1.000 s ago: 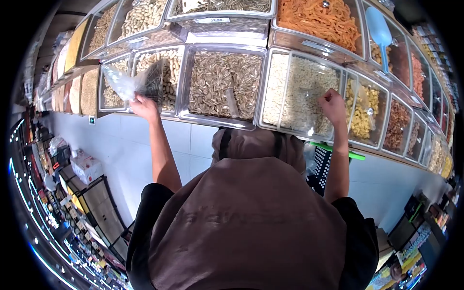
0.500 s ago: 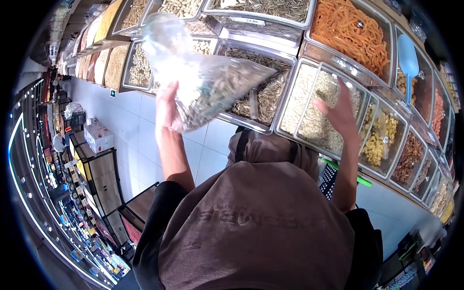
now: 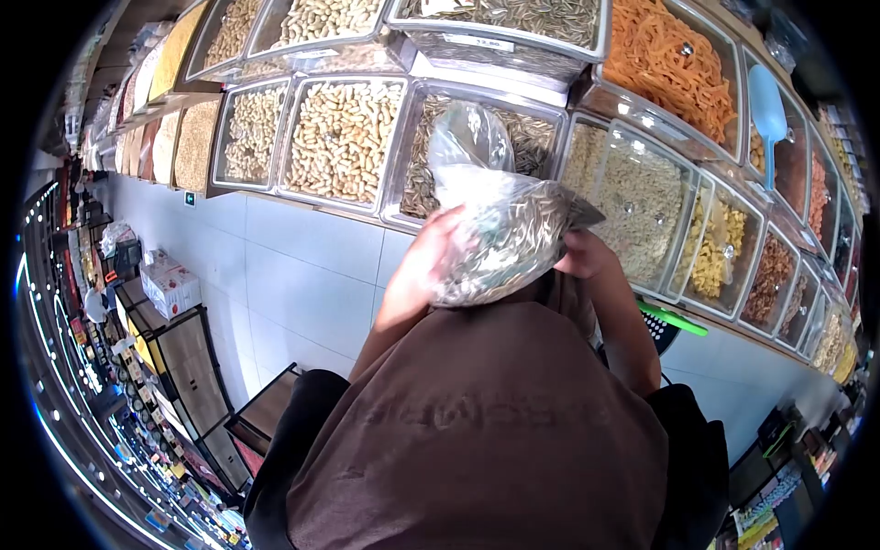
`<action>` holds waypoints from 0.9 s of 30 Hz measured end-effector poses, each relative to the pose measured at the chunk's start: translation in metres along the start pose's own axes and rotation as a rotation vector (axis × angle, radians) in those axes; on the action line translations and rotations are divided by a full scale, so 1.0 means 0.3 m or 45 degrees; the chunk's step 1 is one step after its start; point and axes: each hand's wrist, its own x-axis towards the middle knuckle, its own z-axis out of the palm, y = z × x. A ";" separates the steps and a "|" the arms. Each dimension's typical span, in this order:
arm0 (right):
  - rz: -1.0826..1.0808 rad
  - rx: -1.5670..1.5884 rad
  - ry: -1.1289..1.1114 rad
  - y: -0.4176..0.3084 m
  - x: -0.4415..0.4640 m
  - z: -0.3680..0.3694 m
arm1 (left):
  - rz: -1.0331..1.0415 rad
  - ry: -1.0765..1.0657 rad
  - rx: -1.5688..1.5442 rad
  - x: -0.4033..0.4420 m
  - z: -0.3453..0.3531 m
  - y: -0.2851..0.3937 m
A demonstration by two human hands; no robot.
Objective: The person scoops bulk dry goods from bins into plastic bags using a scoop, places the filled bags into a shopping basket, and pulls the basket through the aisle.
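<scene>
A clear plastic bag [image 3: 513,238] with striped seeds inside is in front of my chest, overlapping the bin of sunflower seeds [image 3: 420,174]. My left hand [image 3: 429,252] grips the bag's left side, its fingers partly hidden by the plastic. On the right, my right hand [image 3: 584,255] is closed on the bag's other end, near a dark bunched corner. The bag's loose, puffed upper part [image 3: 472,137] stands up over the seed bin. Just right of it is a bin of pale seeds [image 3: 637,206] under a clear lid.
Bins of peanuts [image 3: 341,137], orange strips [image 3: 674,60] and yellow pieces [image 3: 715,247] line the counter. A light blue scoop [image 3: 768,105] lies at the upper right. Below the counter's edge, a green handle [image 3: 674,318] sticks out. A white box [image 3: 171,286] stands on a rack at left.
The seed-filled bag has moved right and down toward my chest with my left hand. My right hand has left the pale seed bin and taken hold of the bag's right end.
</scene>
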 end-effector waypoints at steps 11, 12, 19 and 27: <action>-0.343 0.126 0.643 0.171 0.220 -0.015 | -0.111 -0.024 0.451 0.263 -0.196 0.102; -0.364 0.130 0.652 0.190 0.240 -0.048 | -0.026 0.081 0.694 0.244 -0.194 0.120; -0.314 -0.815 1.207 0.237 0.319 -0.023 | 0.594 0.096 1.463 0.280 -0.293 0.178; -0.983 -2.633 1.699 0.095 0.327 0.052 | 1.064 -0.219 1.905 0.396 -0.334 0.285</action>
